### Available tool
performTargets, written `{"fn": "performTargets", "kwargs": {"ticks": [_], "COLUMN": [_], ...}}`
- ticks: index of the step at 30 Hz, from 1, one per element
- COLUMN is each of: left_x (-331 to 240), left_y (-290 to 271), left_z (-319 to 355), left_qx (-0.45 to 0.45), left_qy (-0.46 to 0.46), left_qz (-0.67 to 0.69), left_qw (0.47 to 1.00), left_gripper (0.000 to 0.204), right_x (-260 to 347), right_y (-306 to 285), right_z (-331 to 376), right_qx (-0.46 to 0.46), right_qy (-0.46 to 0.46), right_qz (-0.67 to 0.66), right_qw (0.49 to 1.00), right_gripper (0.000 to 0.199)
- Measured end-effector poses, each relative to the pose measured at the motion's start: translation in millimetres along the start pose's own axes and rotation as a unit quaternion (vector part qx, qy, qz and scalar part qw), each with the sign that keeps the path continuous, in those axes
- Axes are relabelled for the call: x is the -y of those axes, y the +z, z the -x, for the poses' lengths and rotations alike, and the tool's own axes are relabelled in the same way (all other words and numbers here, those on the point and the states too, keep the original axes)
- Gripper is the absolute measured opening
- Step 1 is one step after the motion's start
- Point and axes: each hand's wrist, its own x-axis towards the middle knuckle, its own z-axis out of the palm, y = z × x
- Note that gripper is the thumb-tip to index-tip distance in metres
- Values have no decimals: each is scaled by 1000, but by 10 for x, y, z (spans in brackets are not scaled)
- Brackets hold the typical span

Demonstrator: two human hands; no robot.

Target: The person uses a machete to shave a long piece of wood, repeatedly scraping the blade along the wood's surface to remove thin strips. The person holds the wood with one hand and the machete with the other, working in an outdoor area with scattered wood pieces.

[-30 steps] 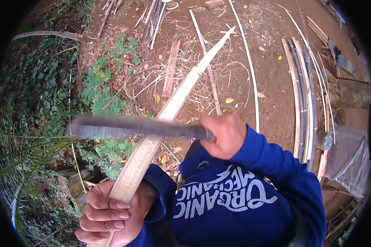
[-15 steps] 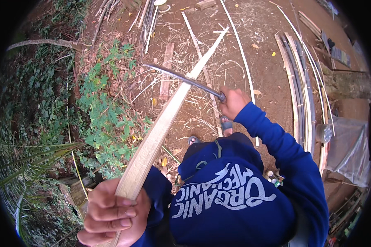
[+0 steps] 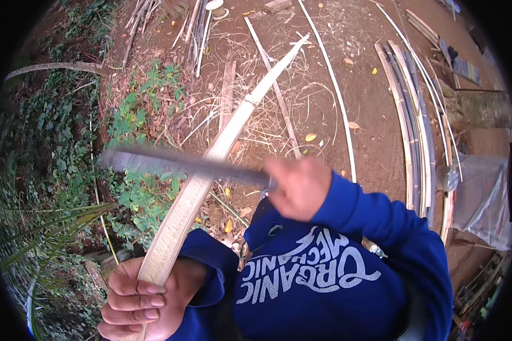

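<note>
Looking down, you have bare brown ground [image 3: 375,131] spread wide below you, strewn with dry shavings and thin offcuts, with green weeds [image 3: 148,136] along its left side. At the right edge a bundle of long split strips [image 3: 415,131] curves over the dirt, and one thin pale strip [image 3: 335,91] lies alone nearer the middle.

Your blue sweatshirt [image 3: 324,273] fills the lower middle, both sleeves reaching forward from it.

Running from the lower left up toward the top centre is the long pale bamboo slat [image 3: 210,165]; it widens toward you and tapers to a point far out over the ground. Its near end sits in your left hand [image 3: 139,298], whose fingers are curled tight around it, nails facing up, low in the view just left of your chest.

Across the slat, about midway along its visible length, lies the long dark blade [image 3: 176,163], blurred by motion and pointing left over the weeds. It crosses the slat nearly at right angles; the blur hides whether the edge actually touches the wood. Your right hand [image 3: 298,187] is closed in a fist around the blade's handle, just right of the slat and above your chest; the handle itself is hidden inside the grip.
</note>
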Motion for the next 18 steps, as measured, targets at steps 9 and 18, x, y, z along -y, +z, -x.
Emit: {"fn": "performTargets", "kwargs": {"ticks": [9, 18], "left_x": [31, 191], "left_y": [81, 103], "left_z": [-2, -143], "left_qx": [-40, 99], "left_qy": [50, 62], "left_qz": [19, 174], "left_qw": [998, 978], "left_gripper": [29, 49], "right_x": [-872, -324], "right_y": [60, 141], "right_z": [-115, -218], "right_qx": [-58, -40], "right_qy": [183, 77], "right_qz": [70, -38], "right_qw": [979, 996], "right_gripper": [19, 15]}}
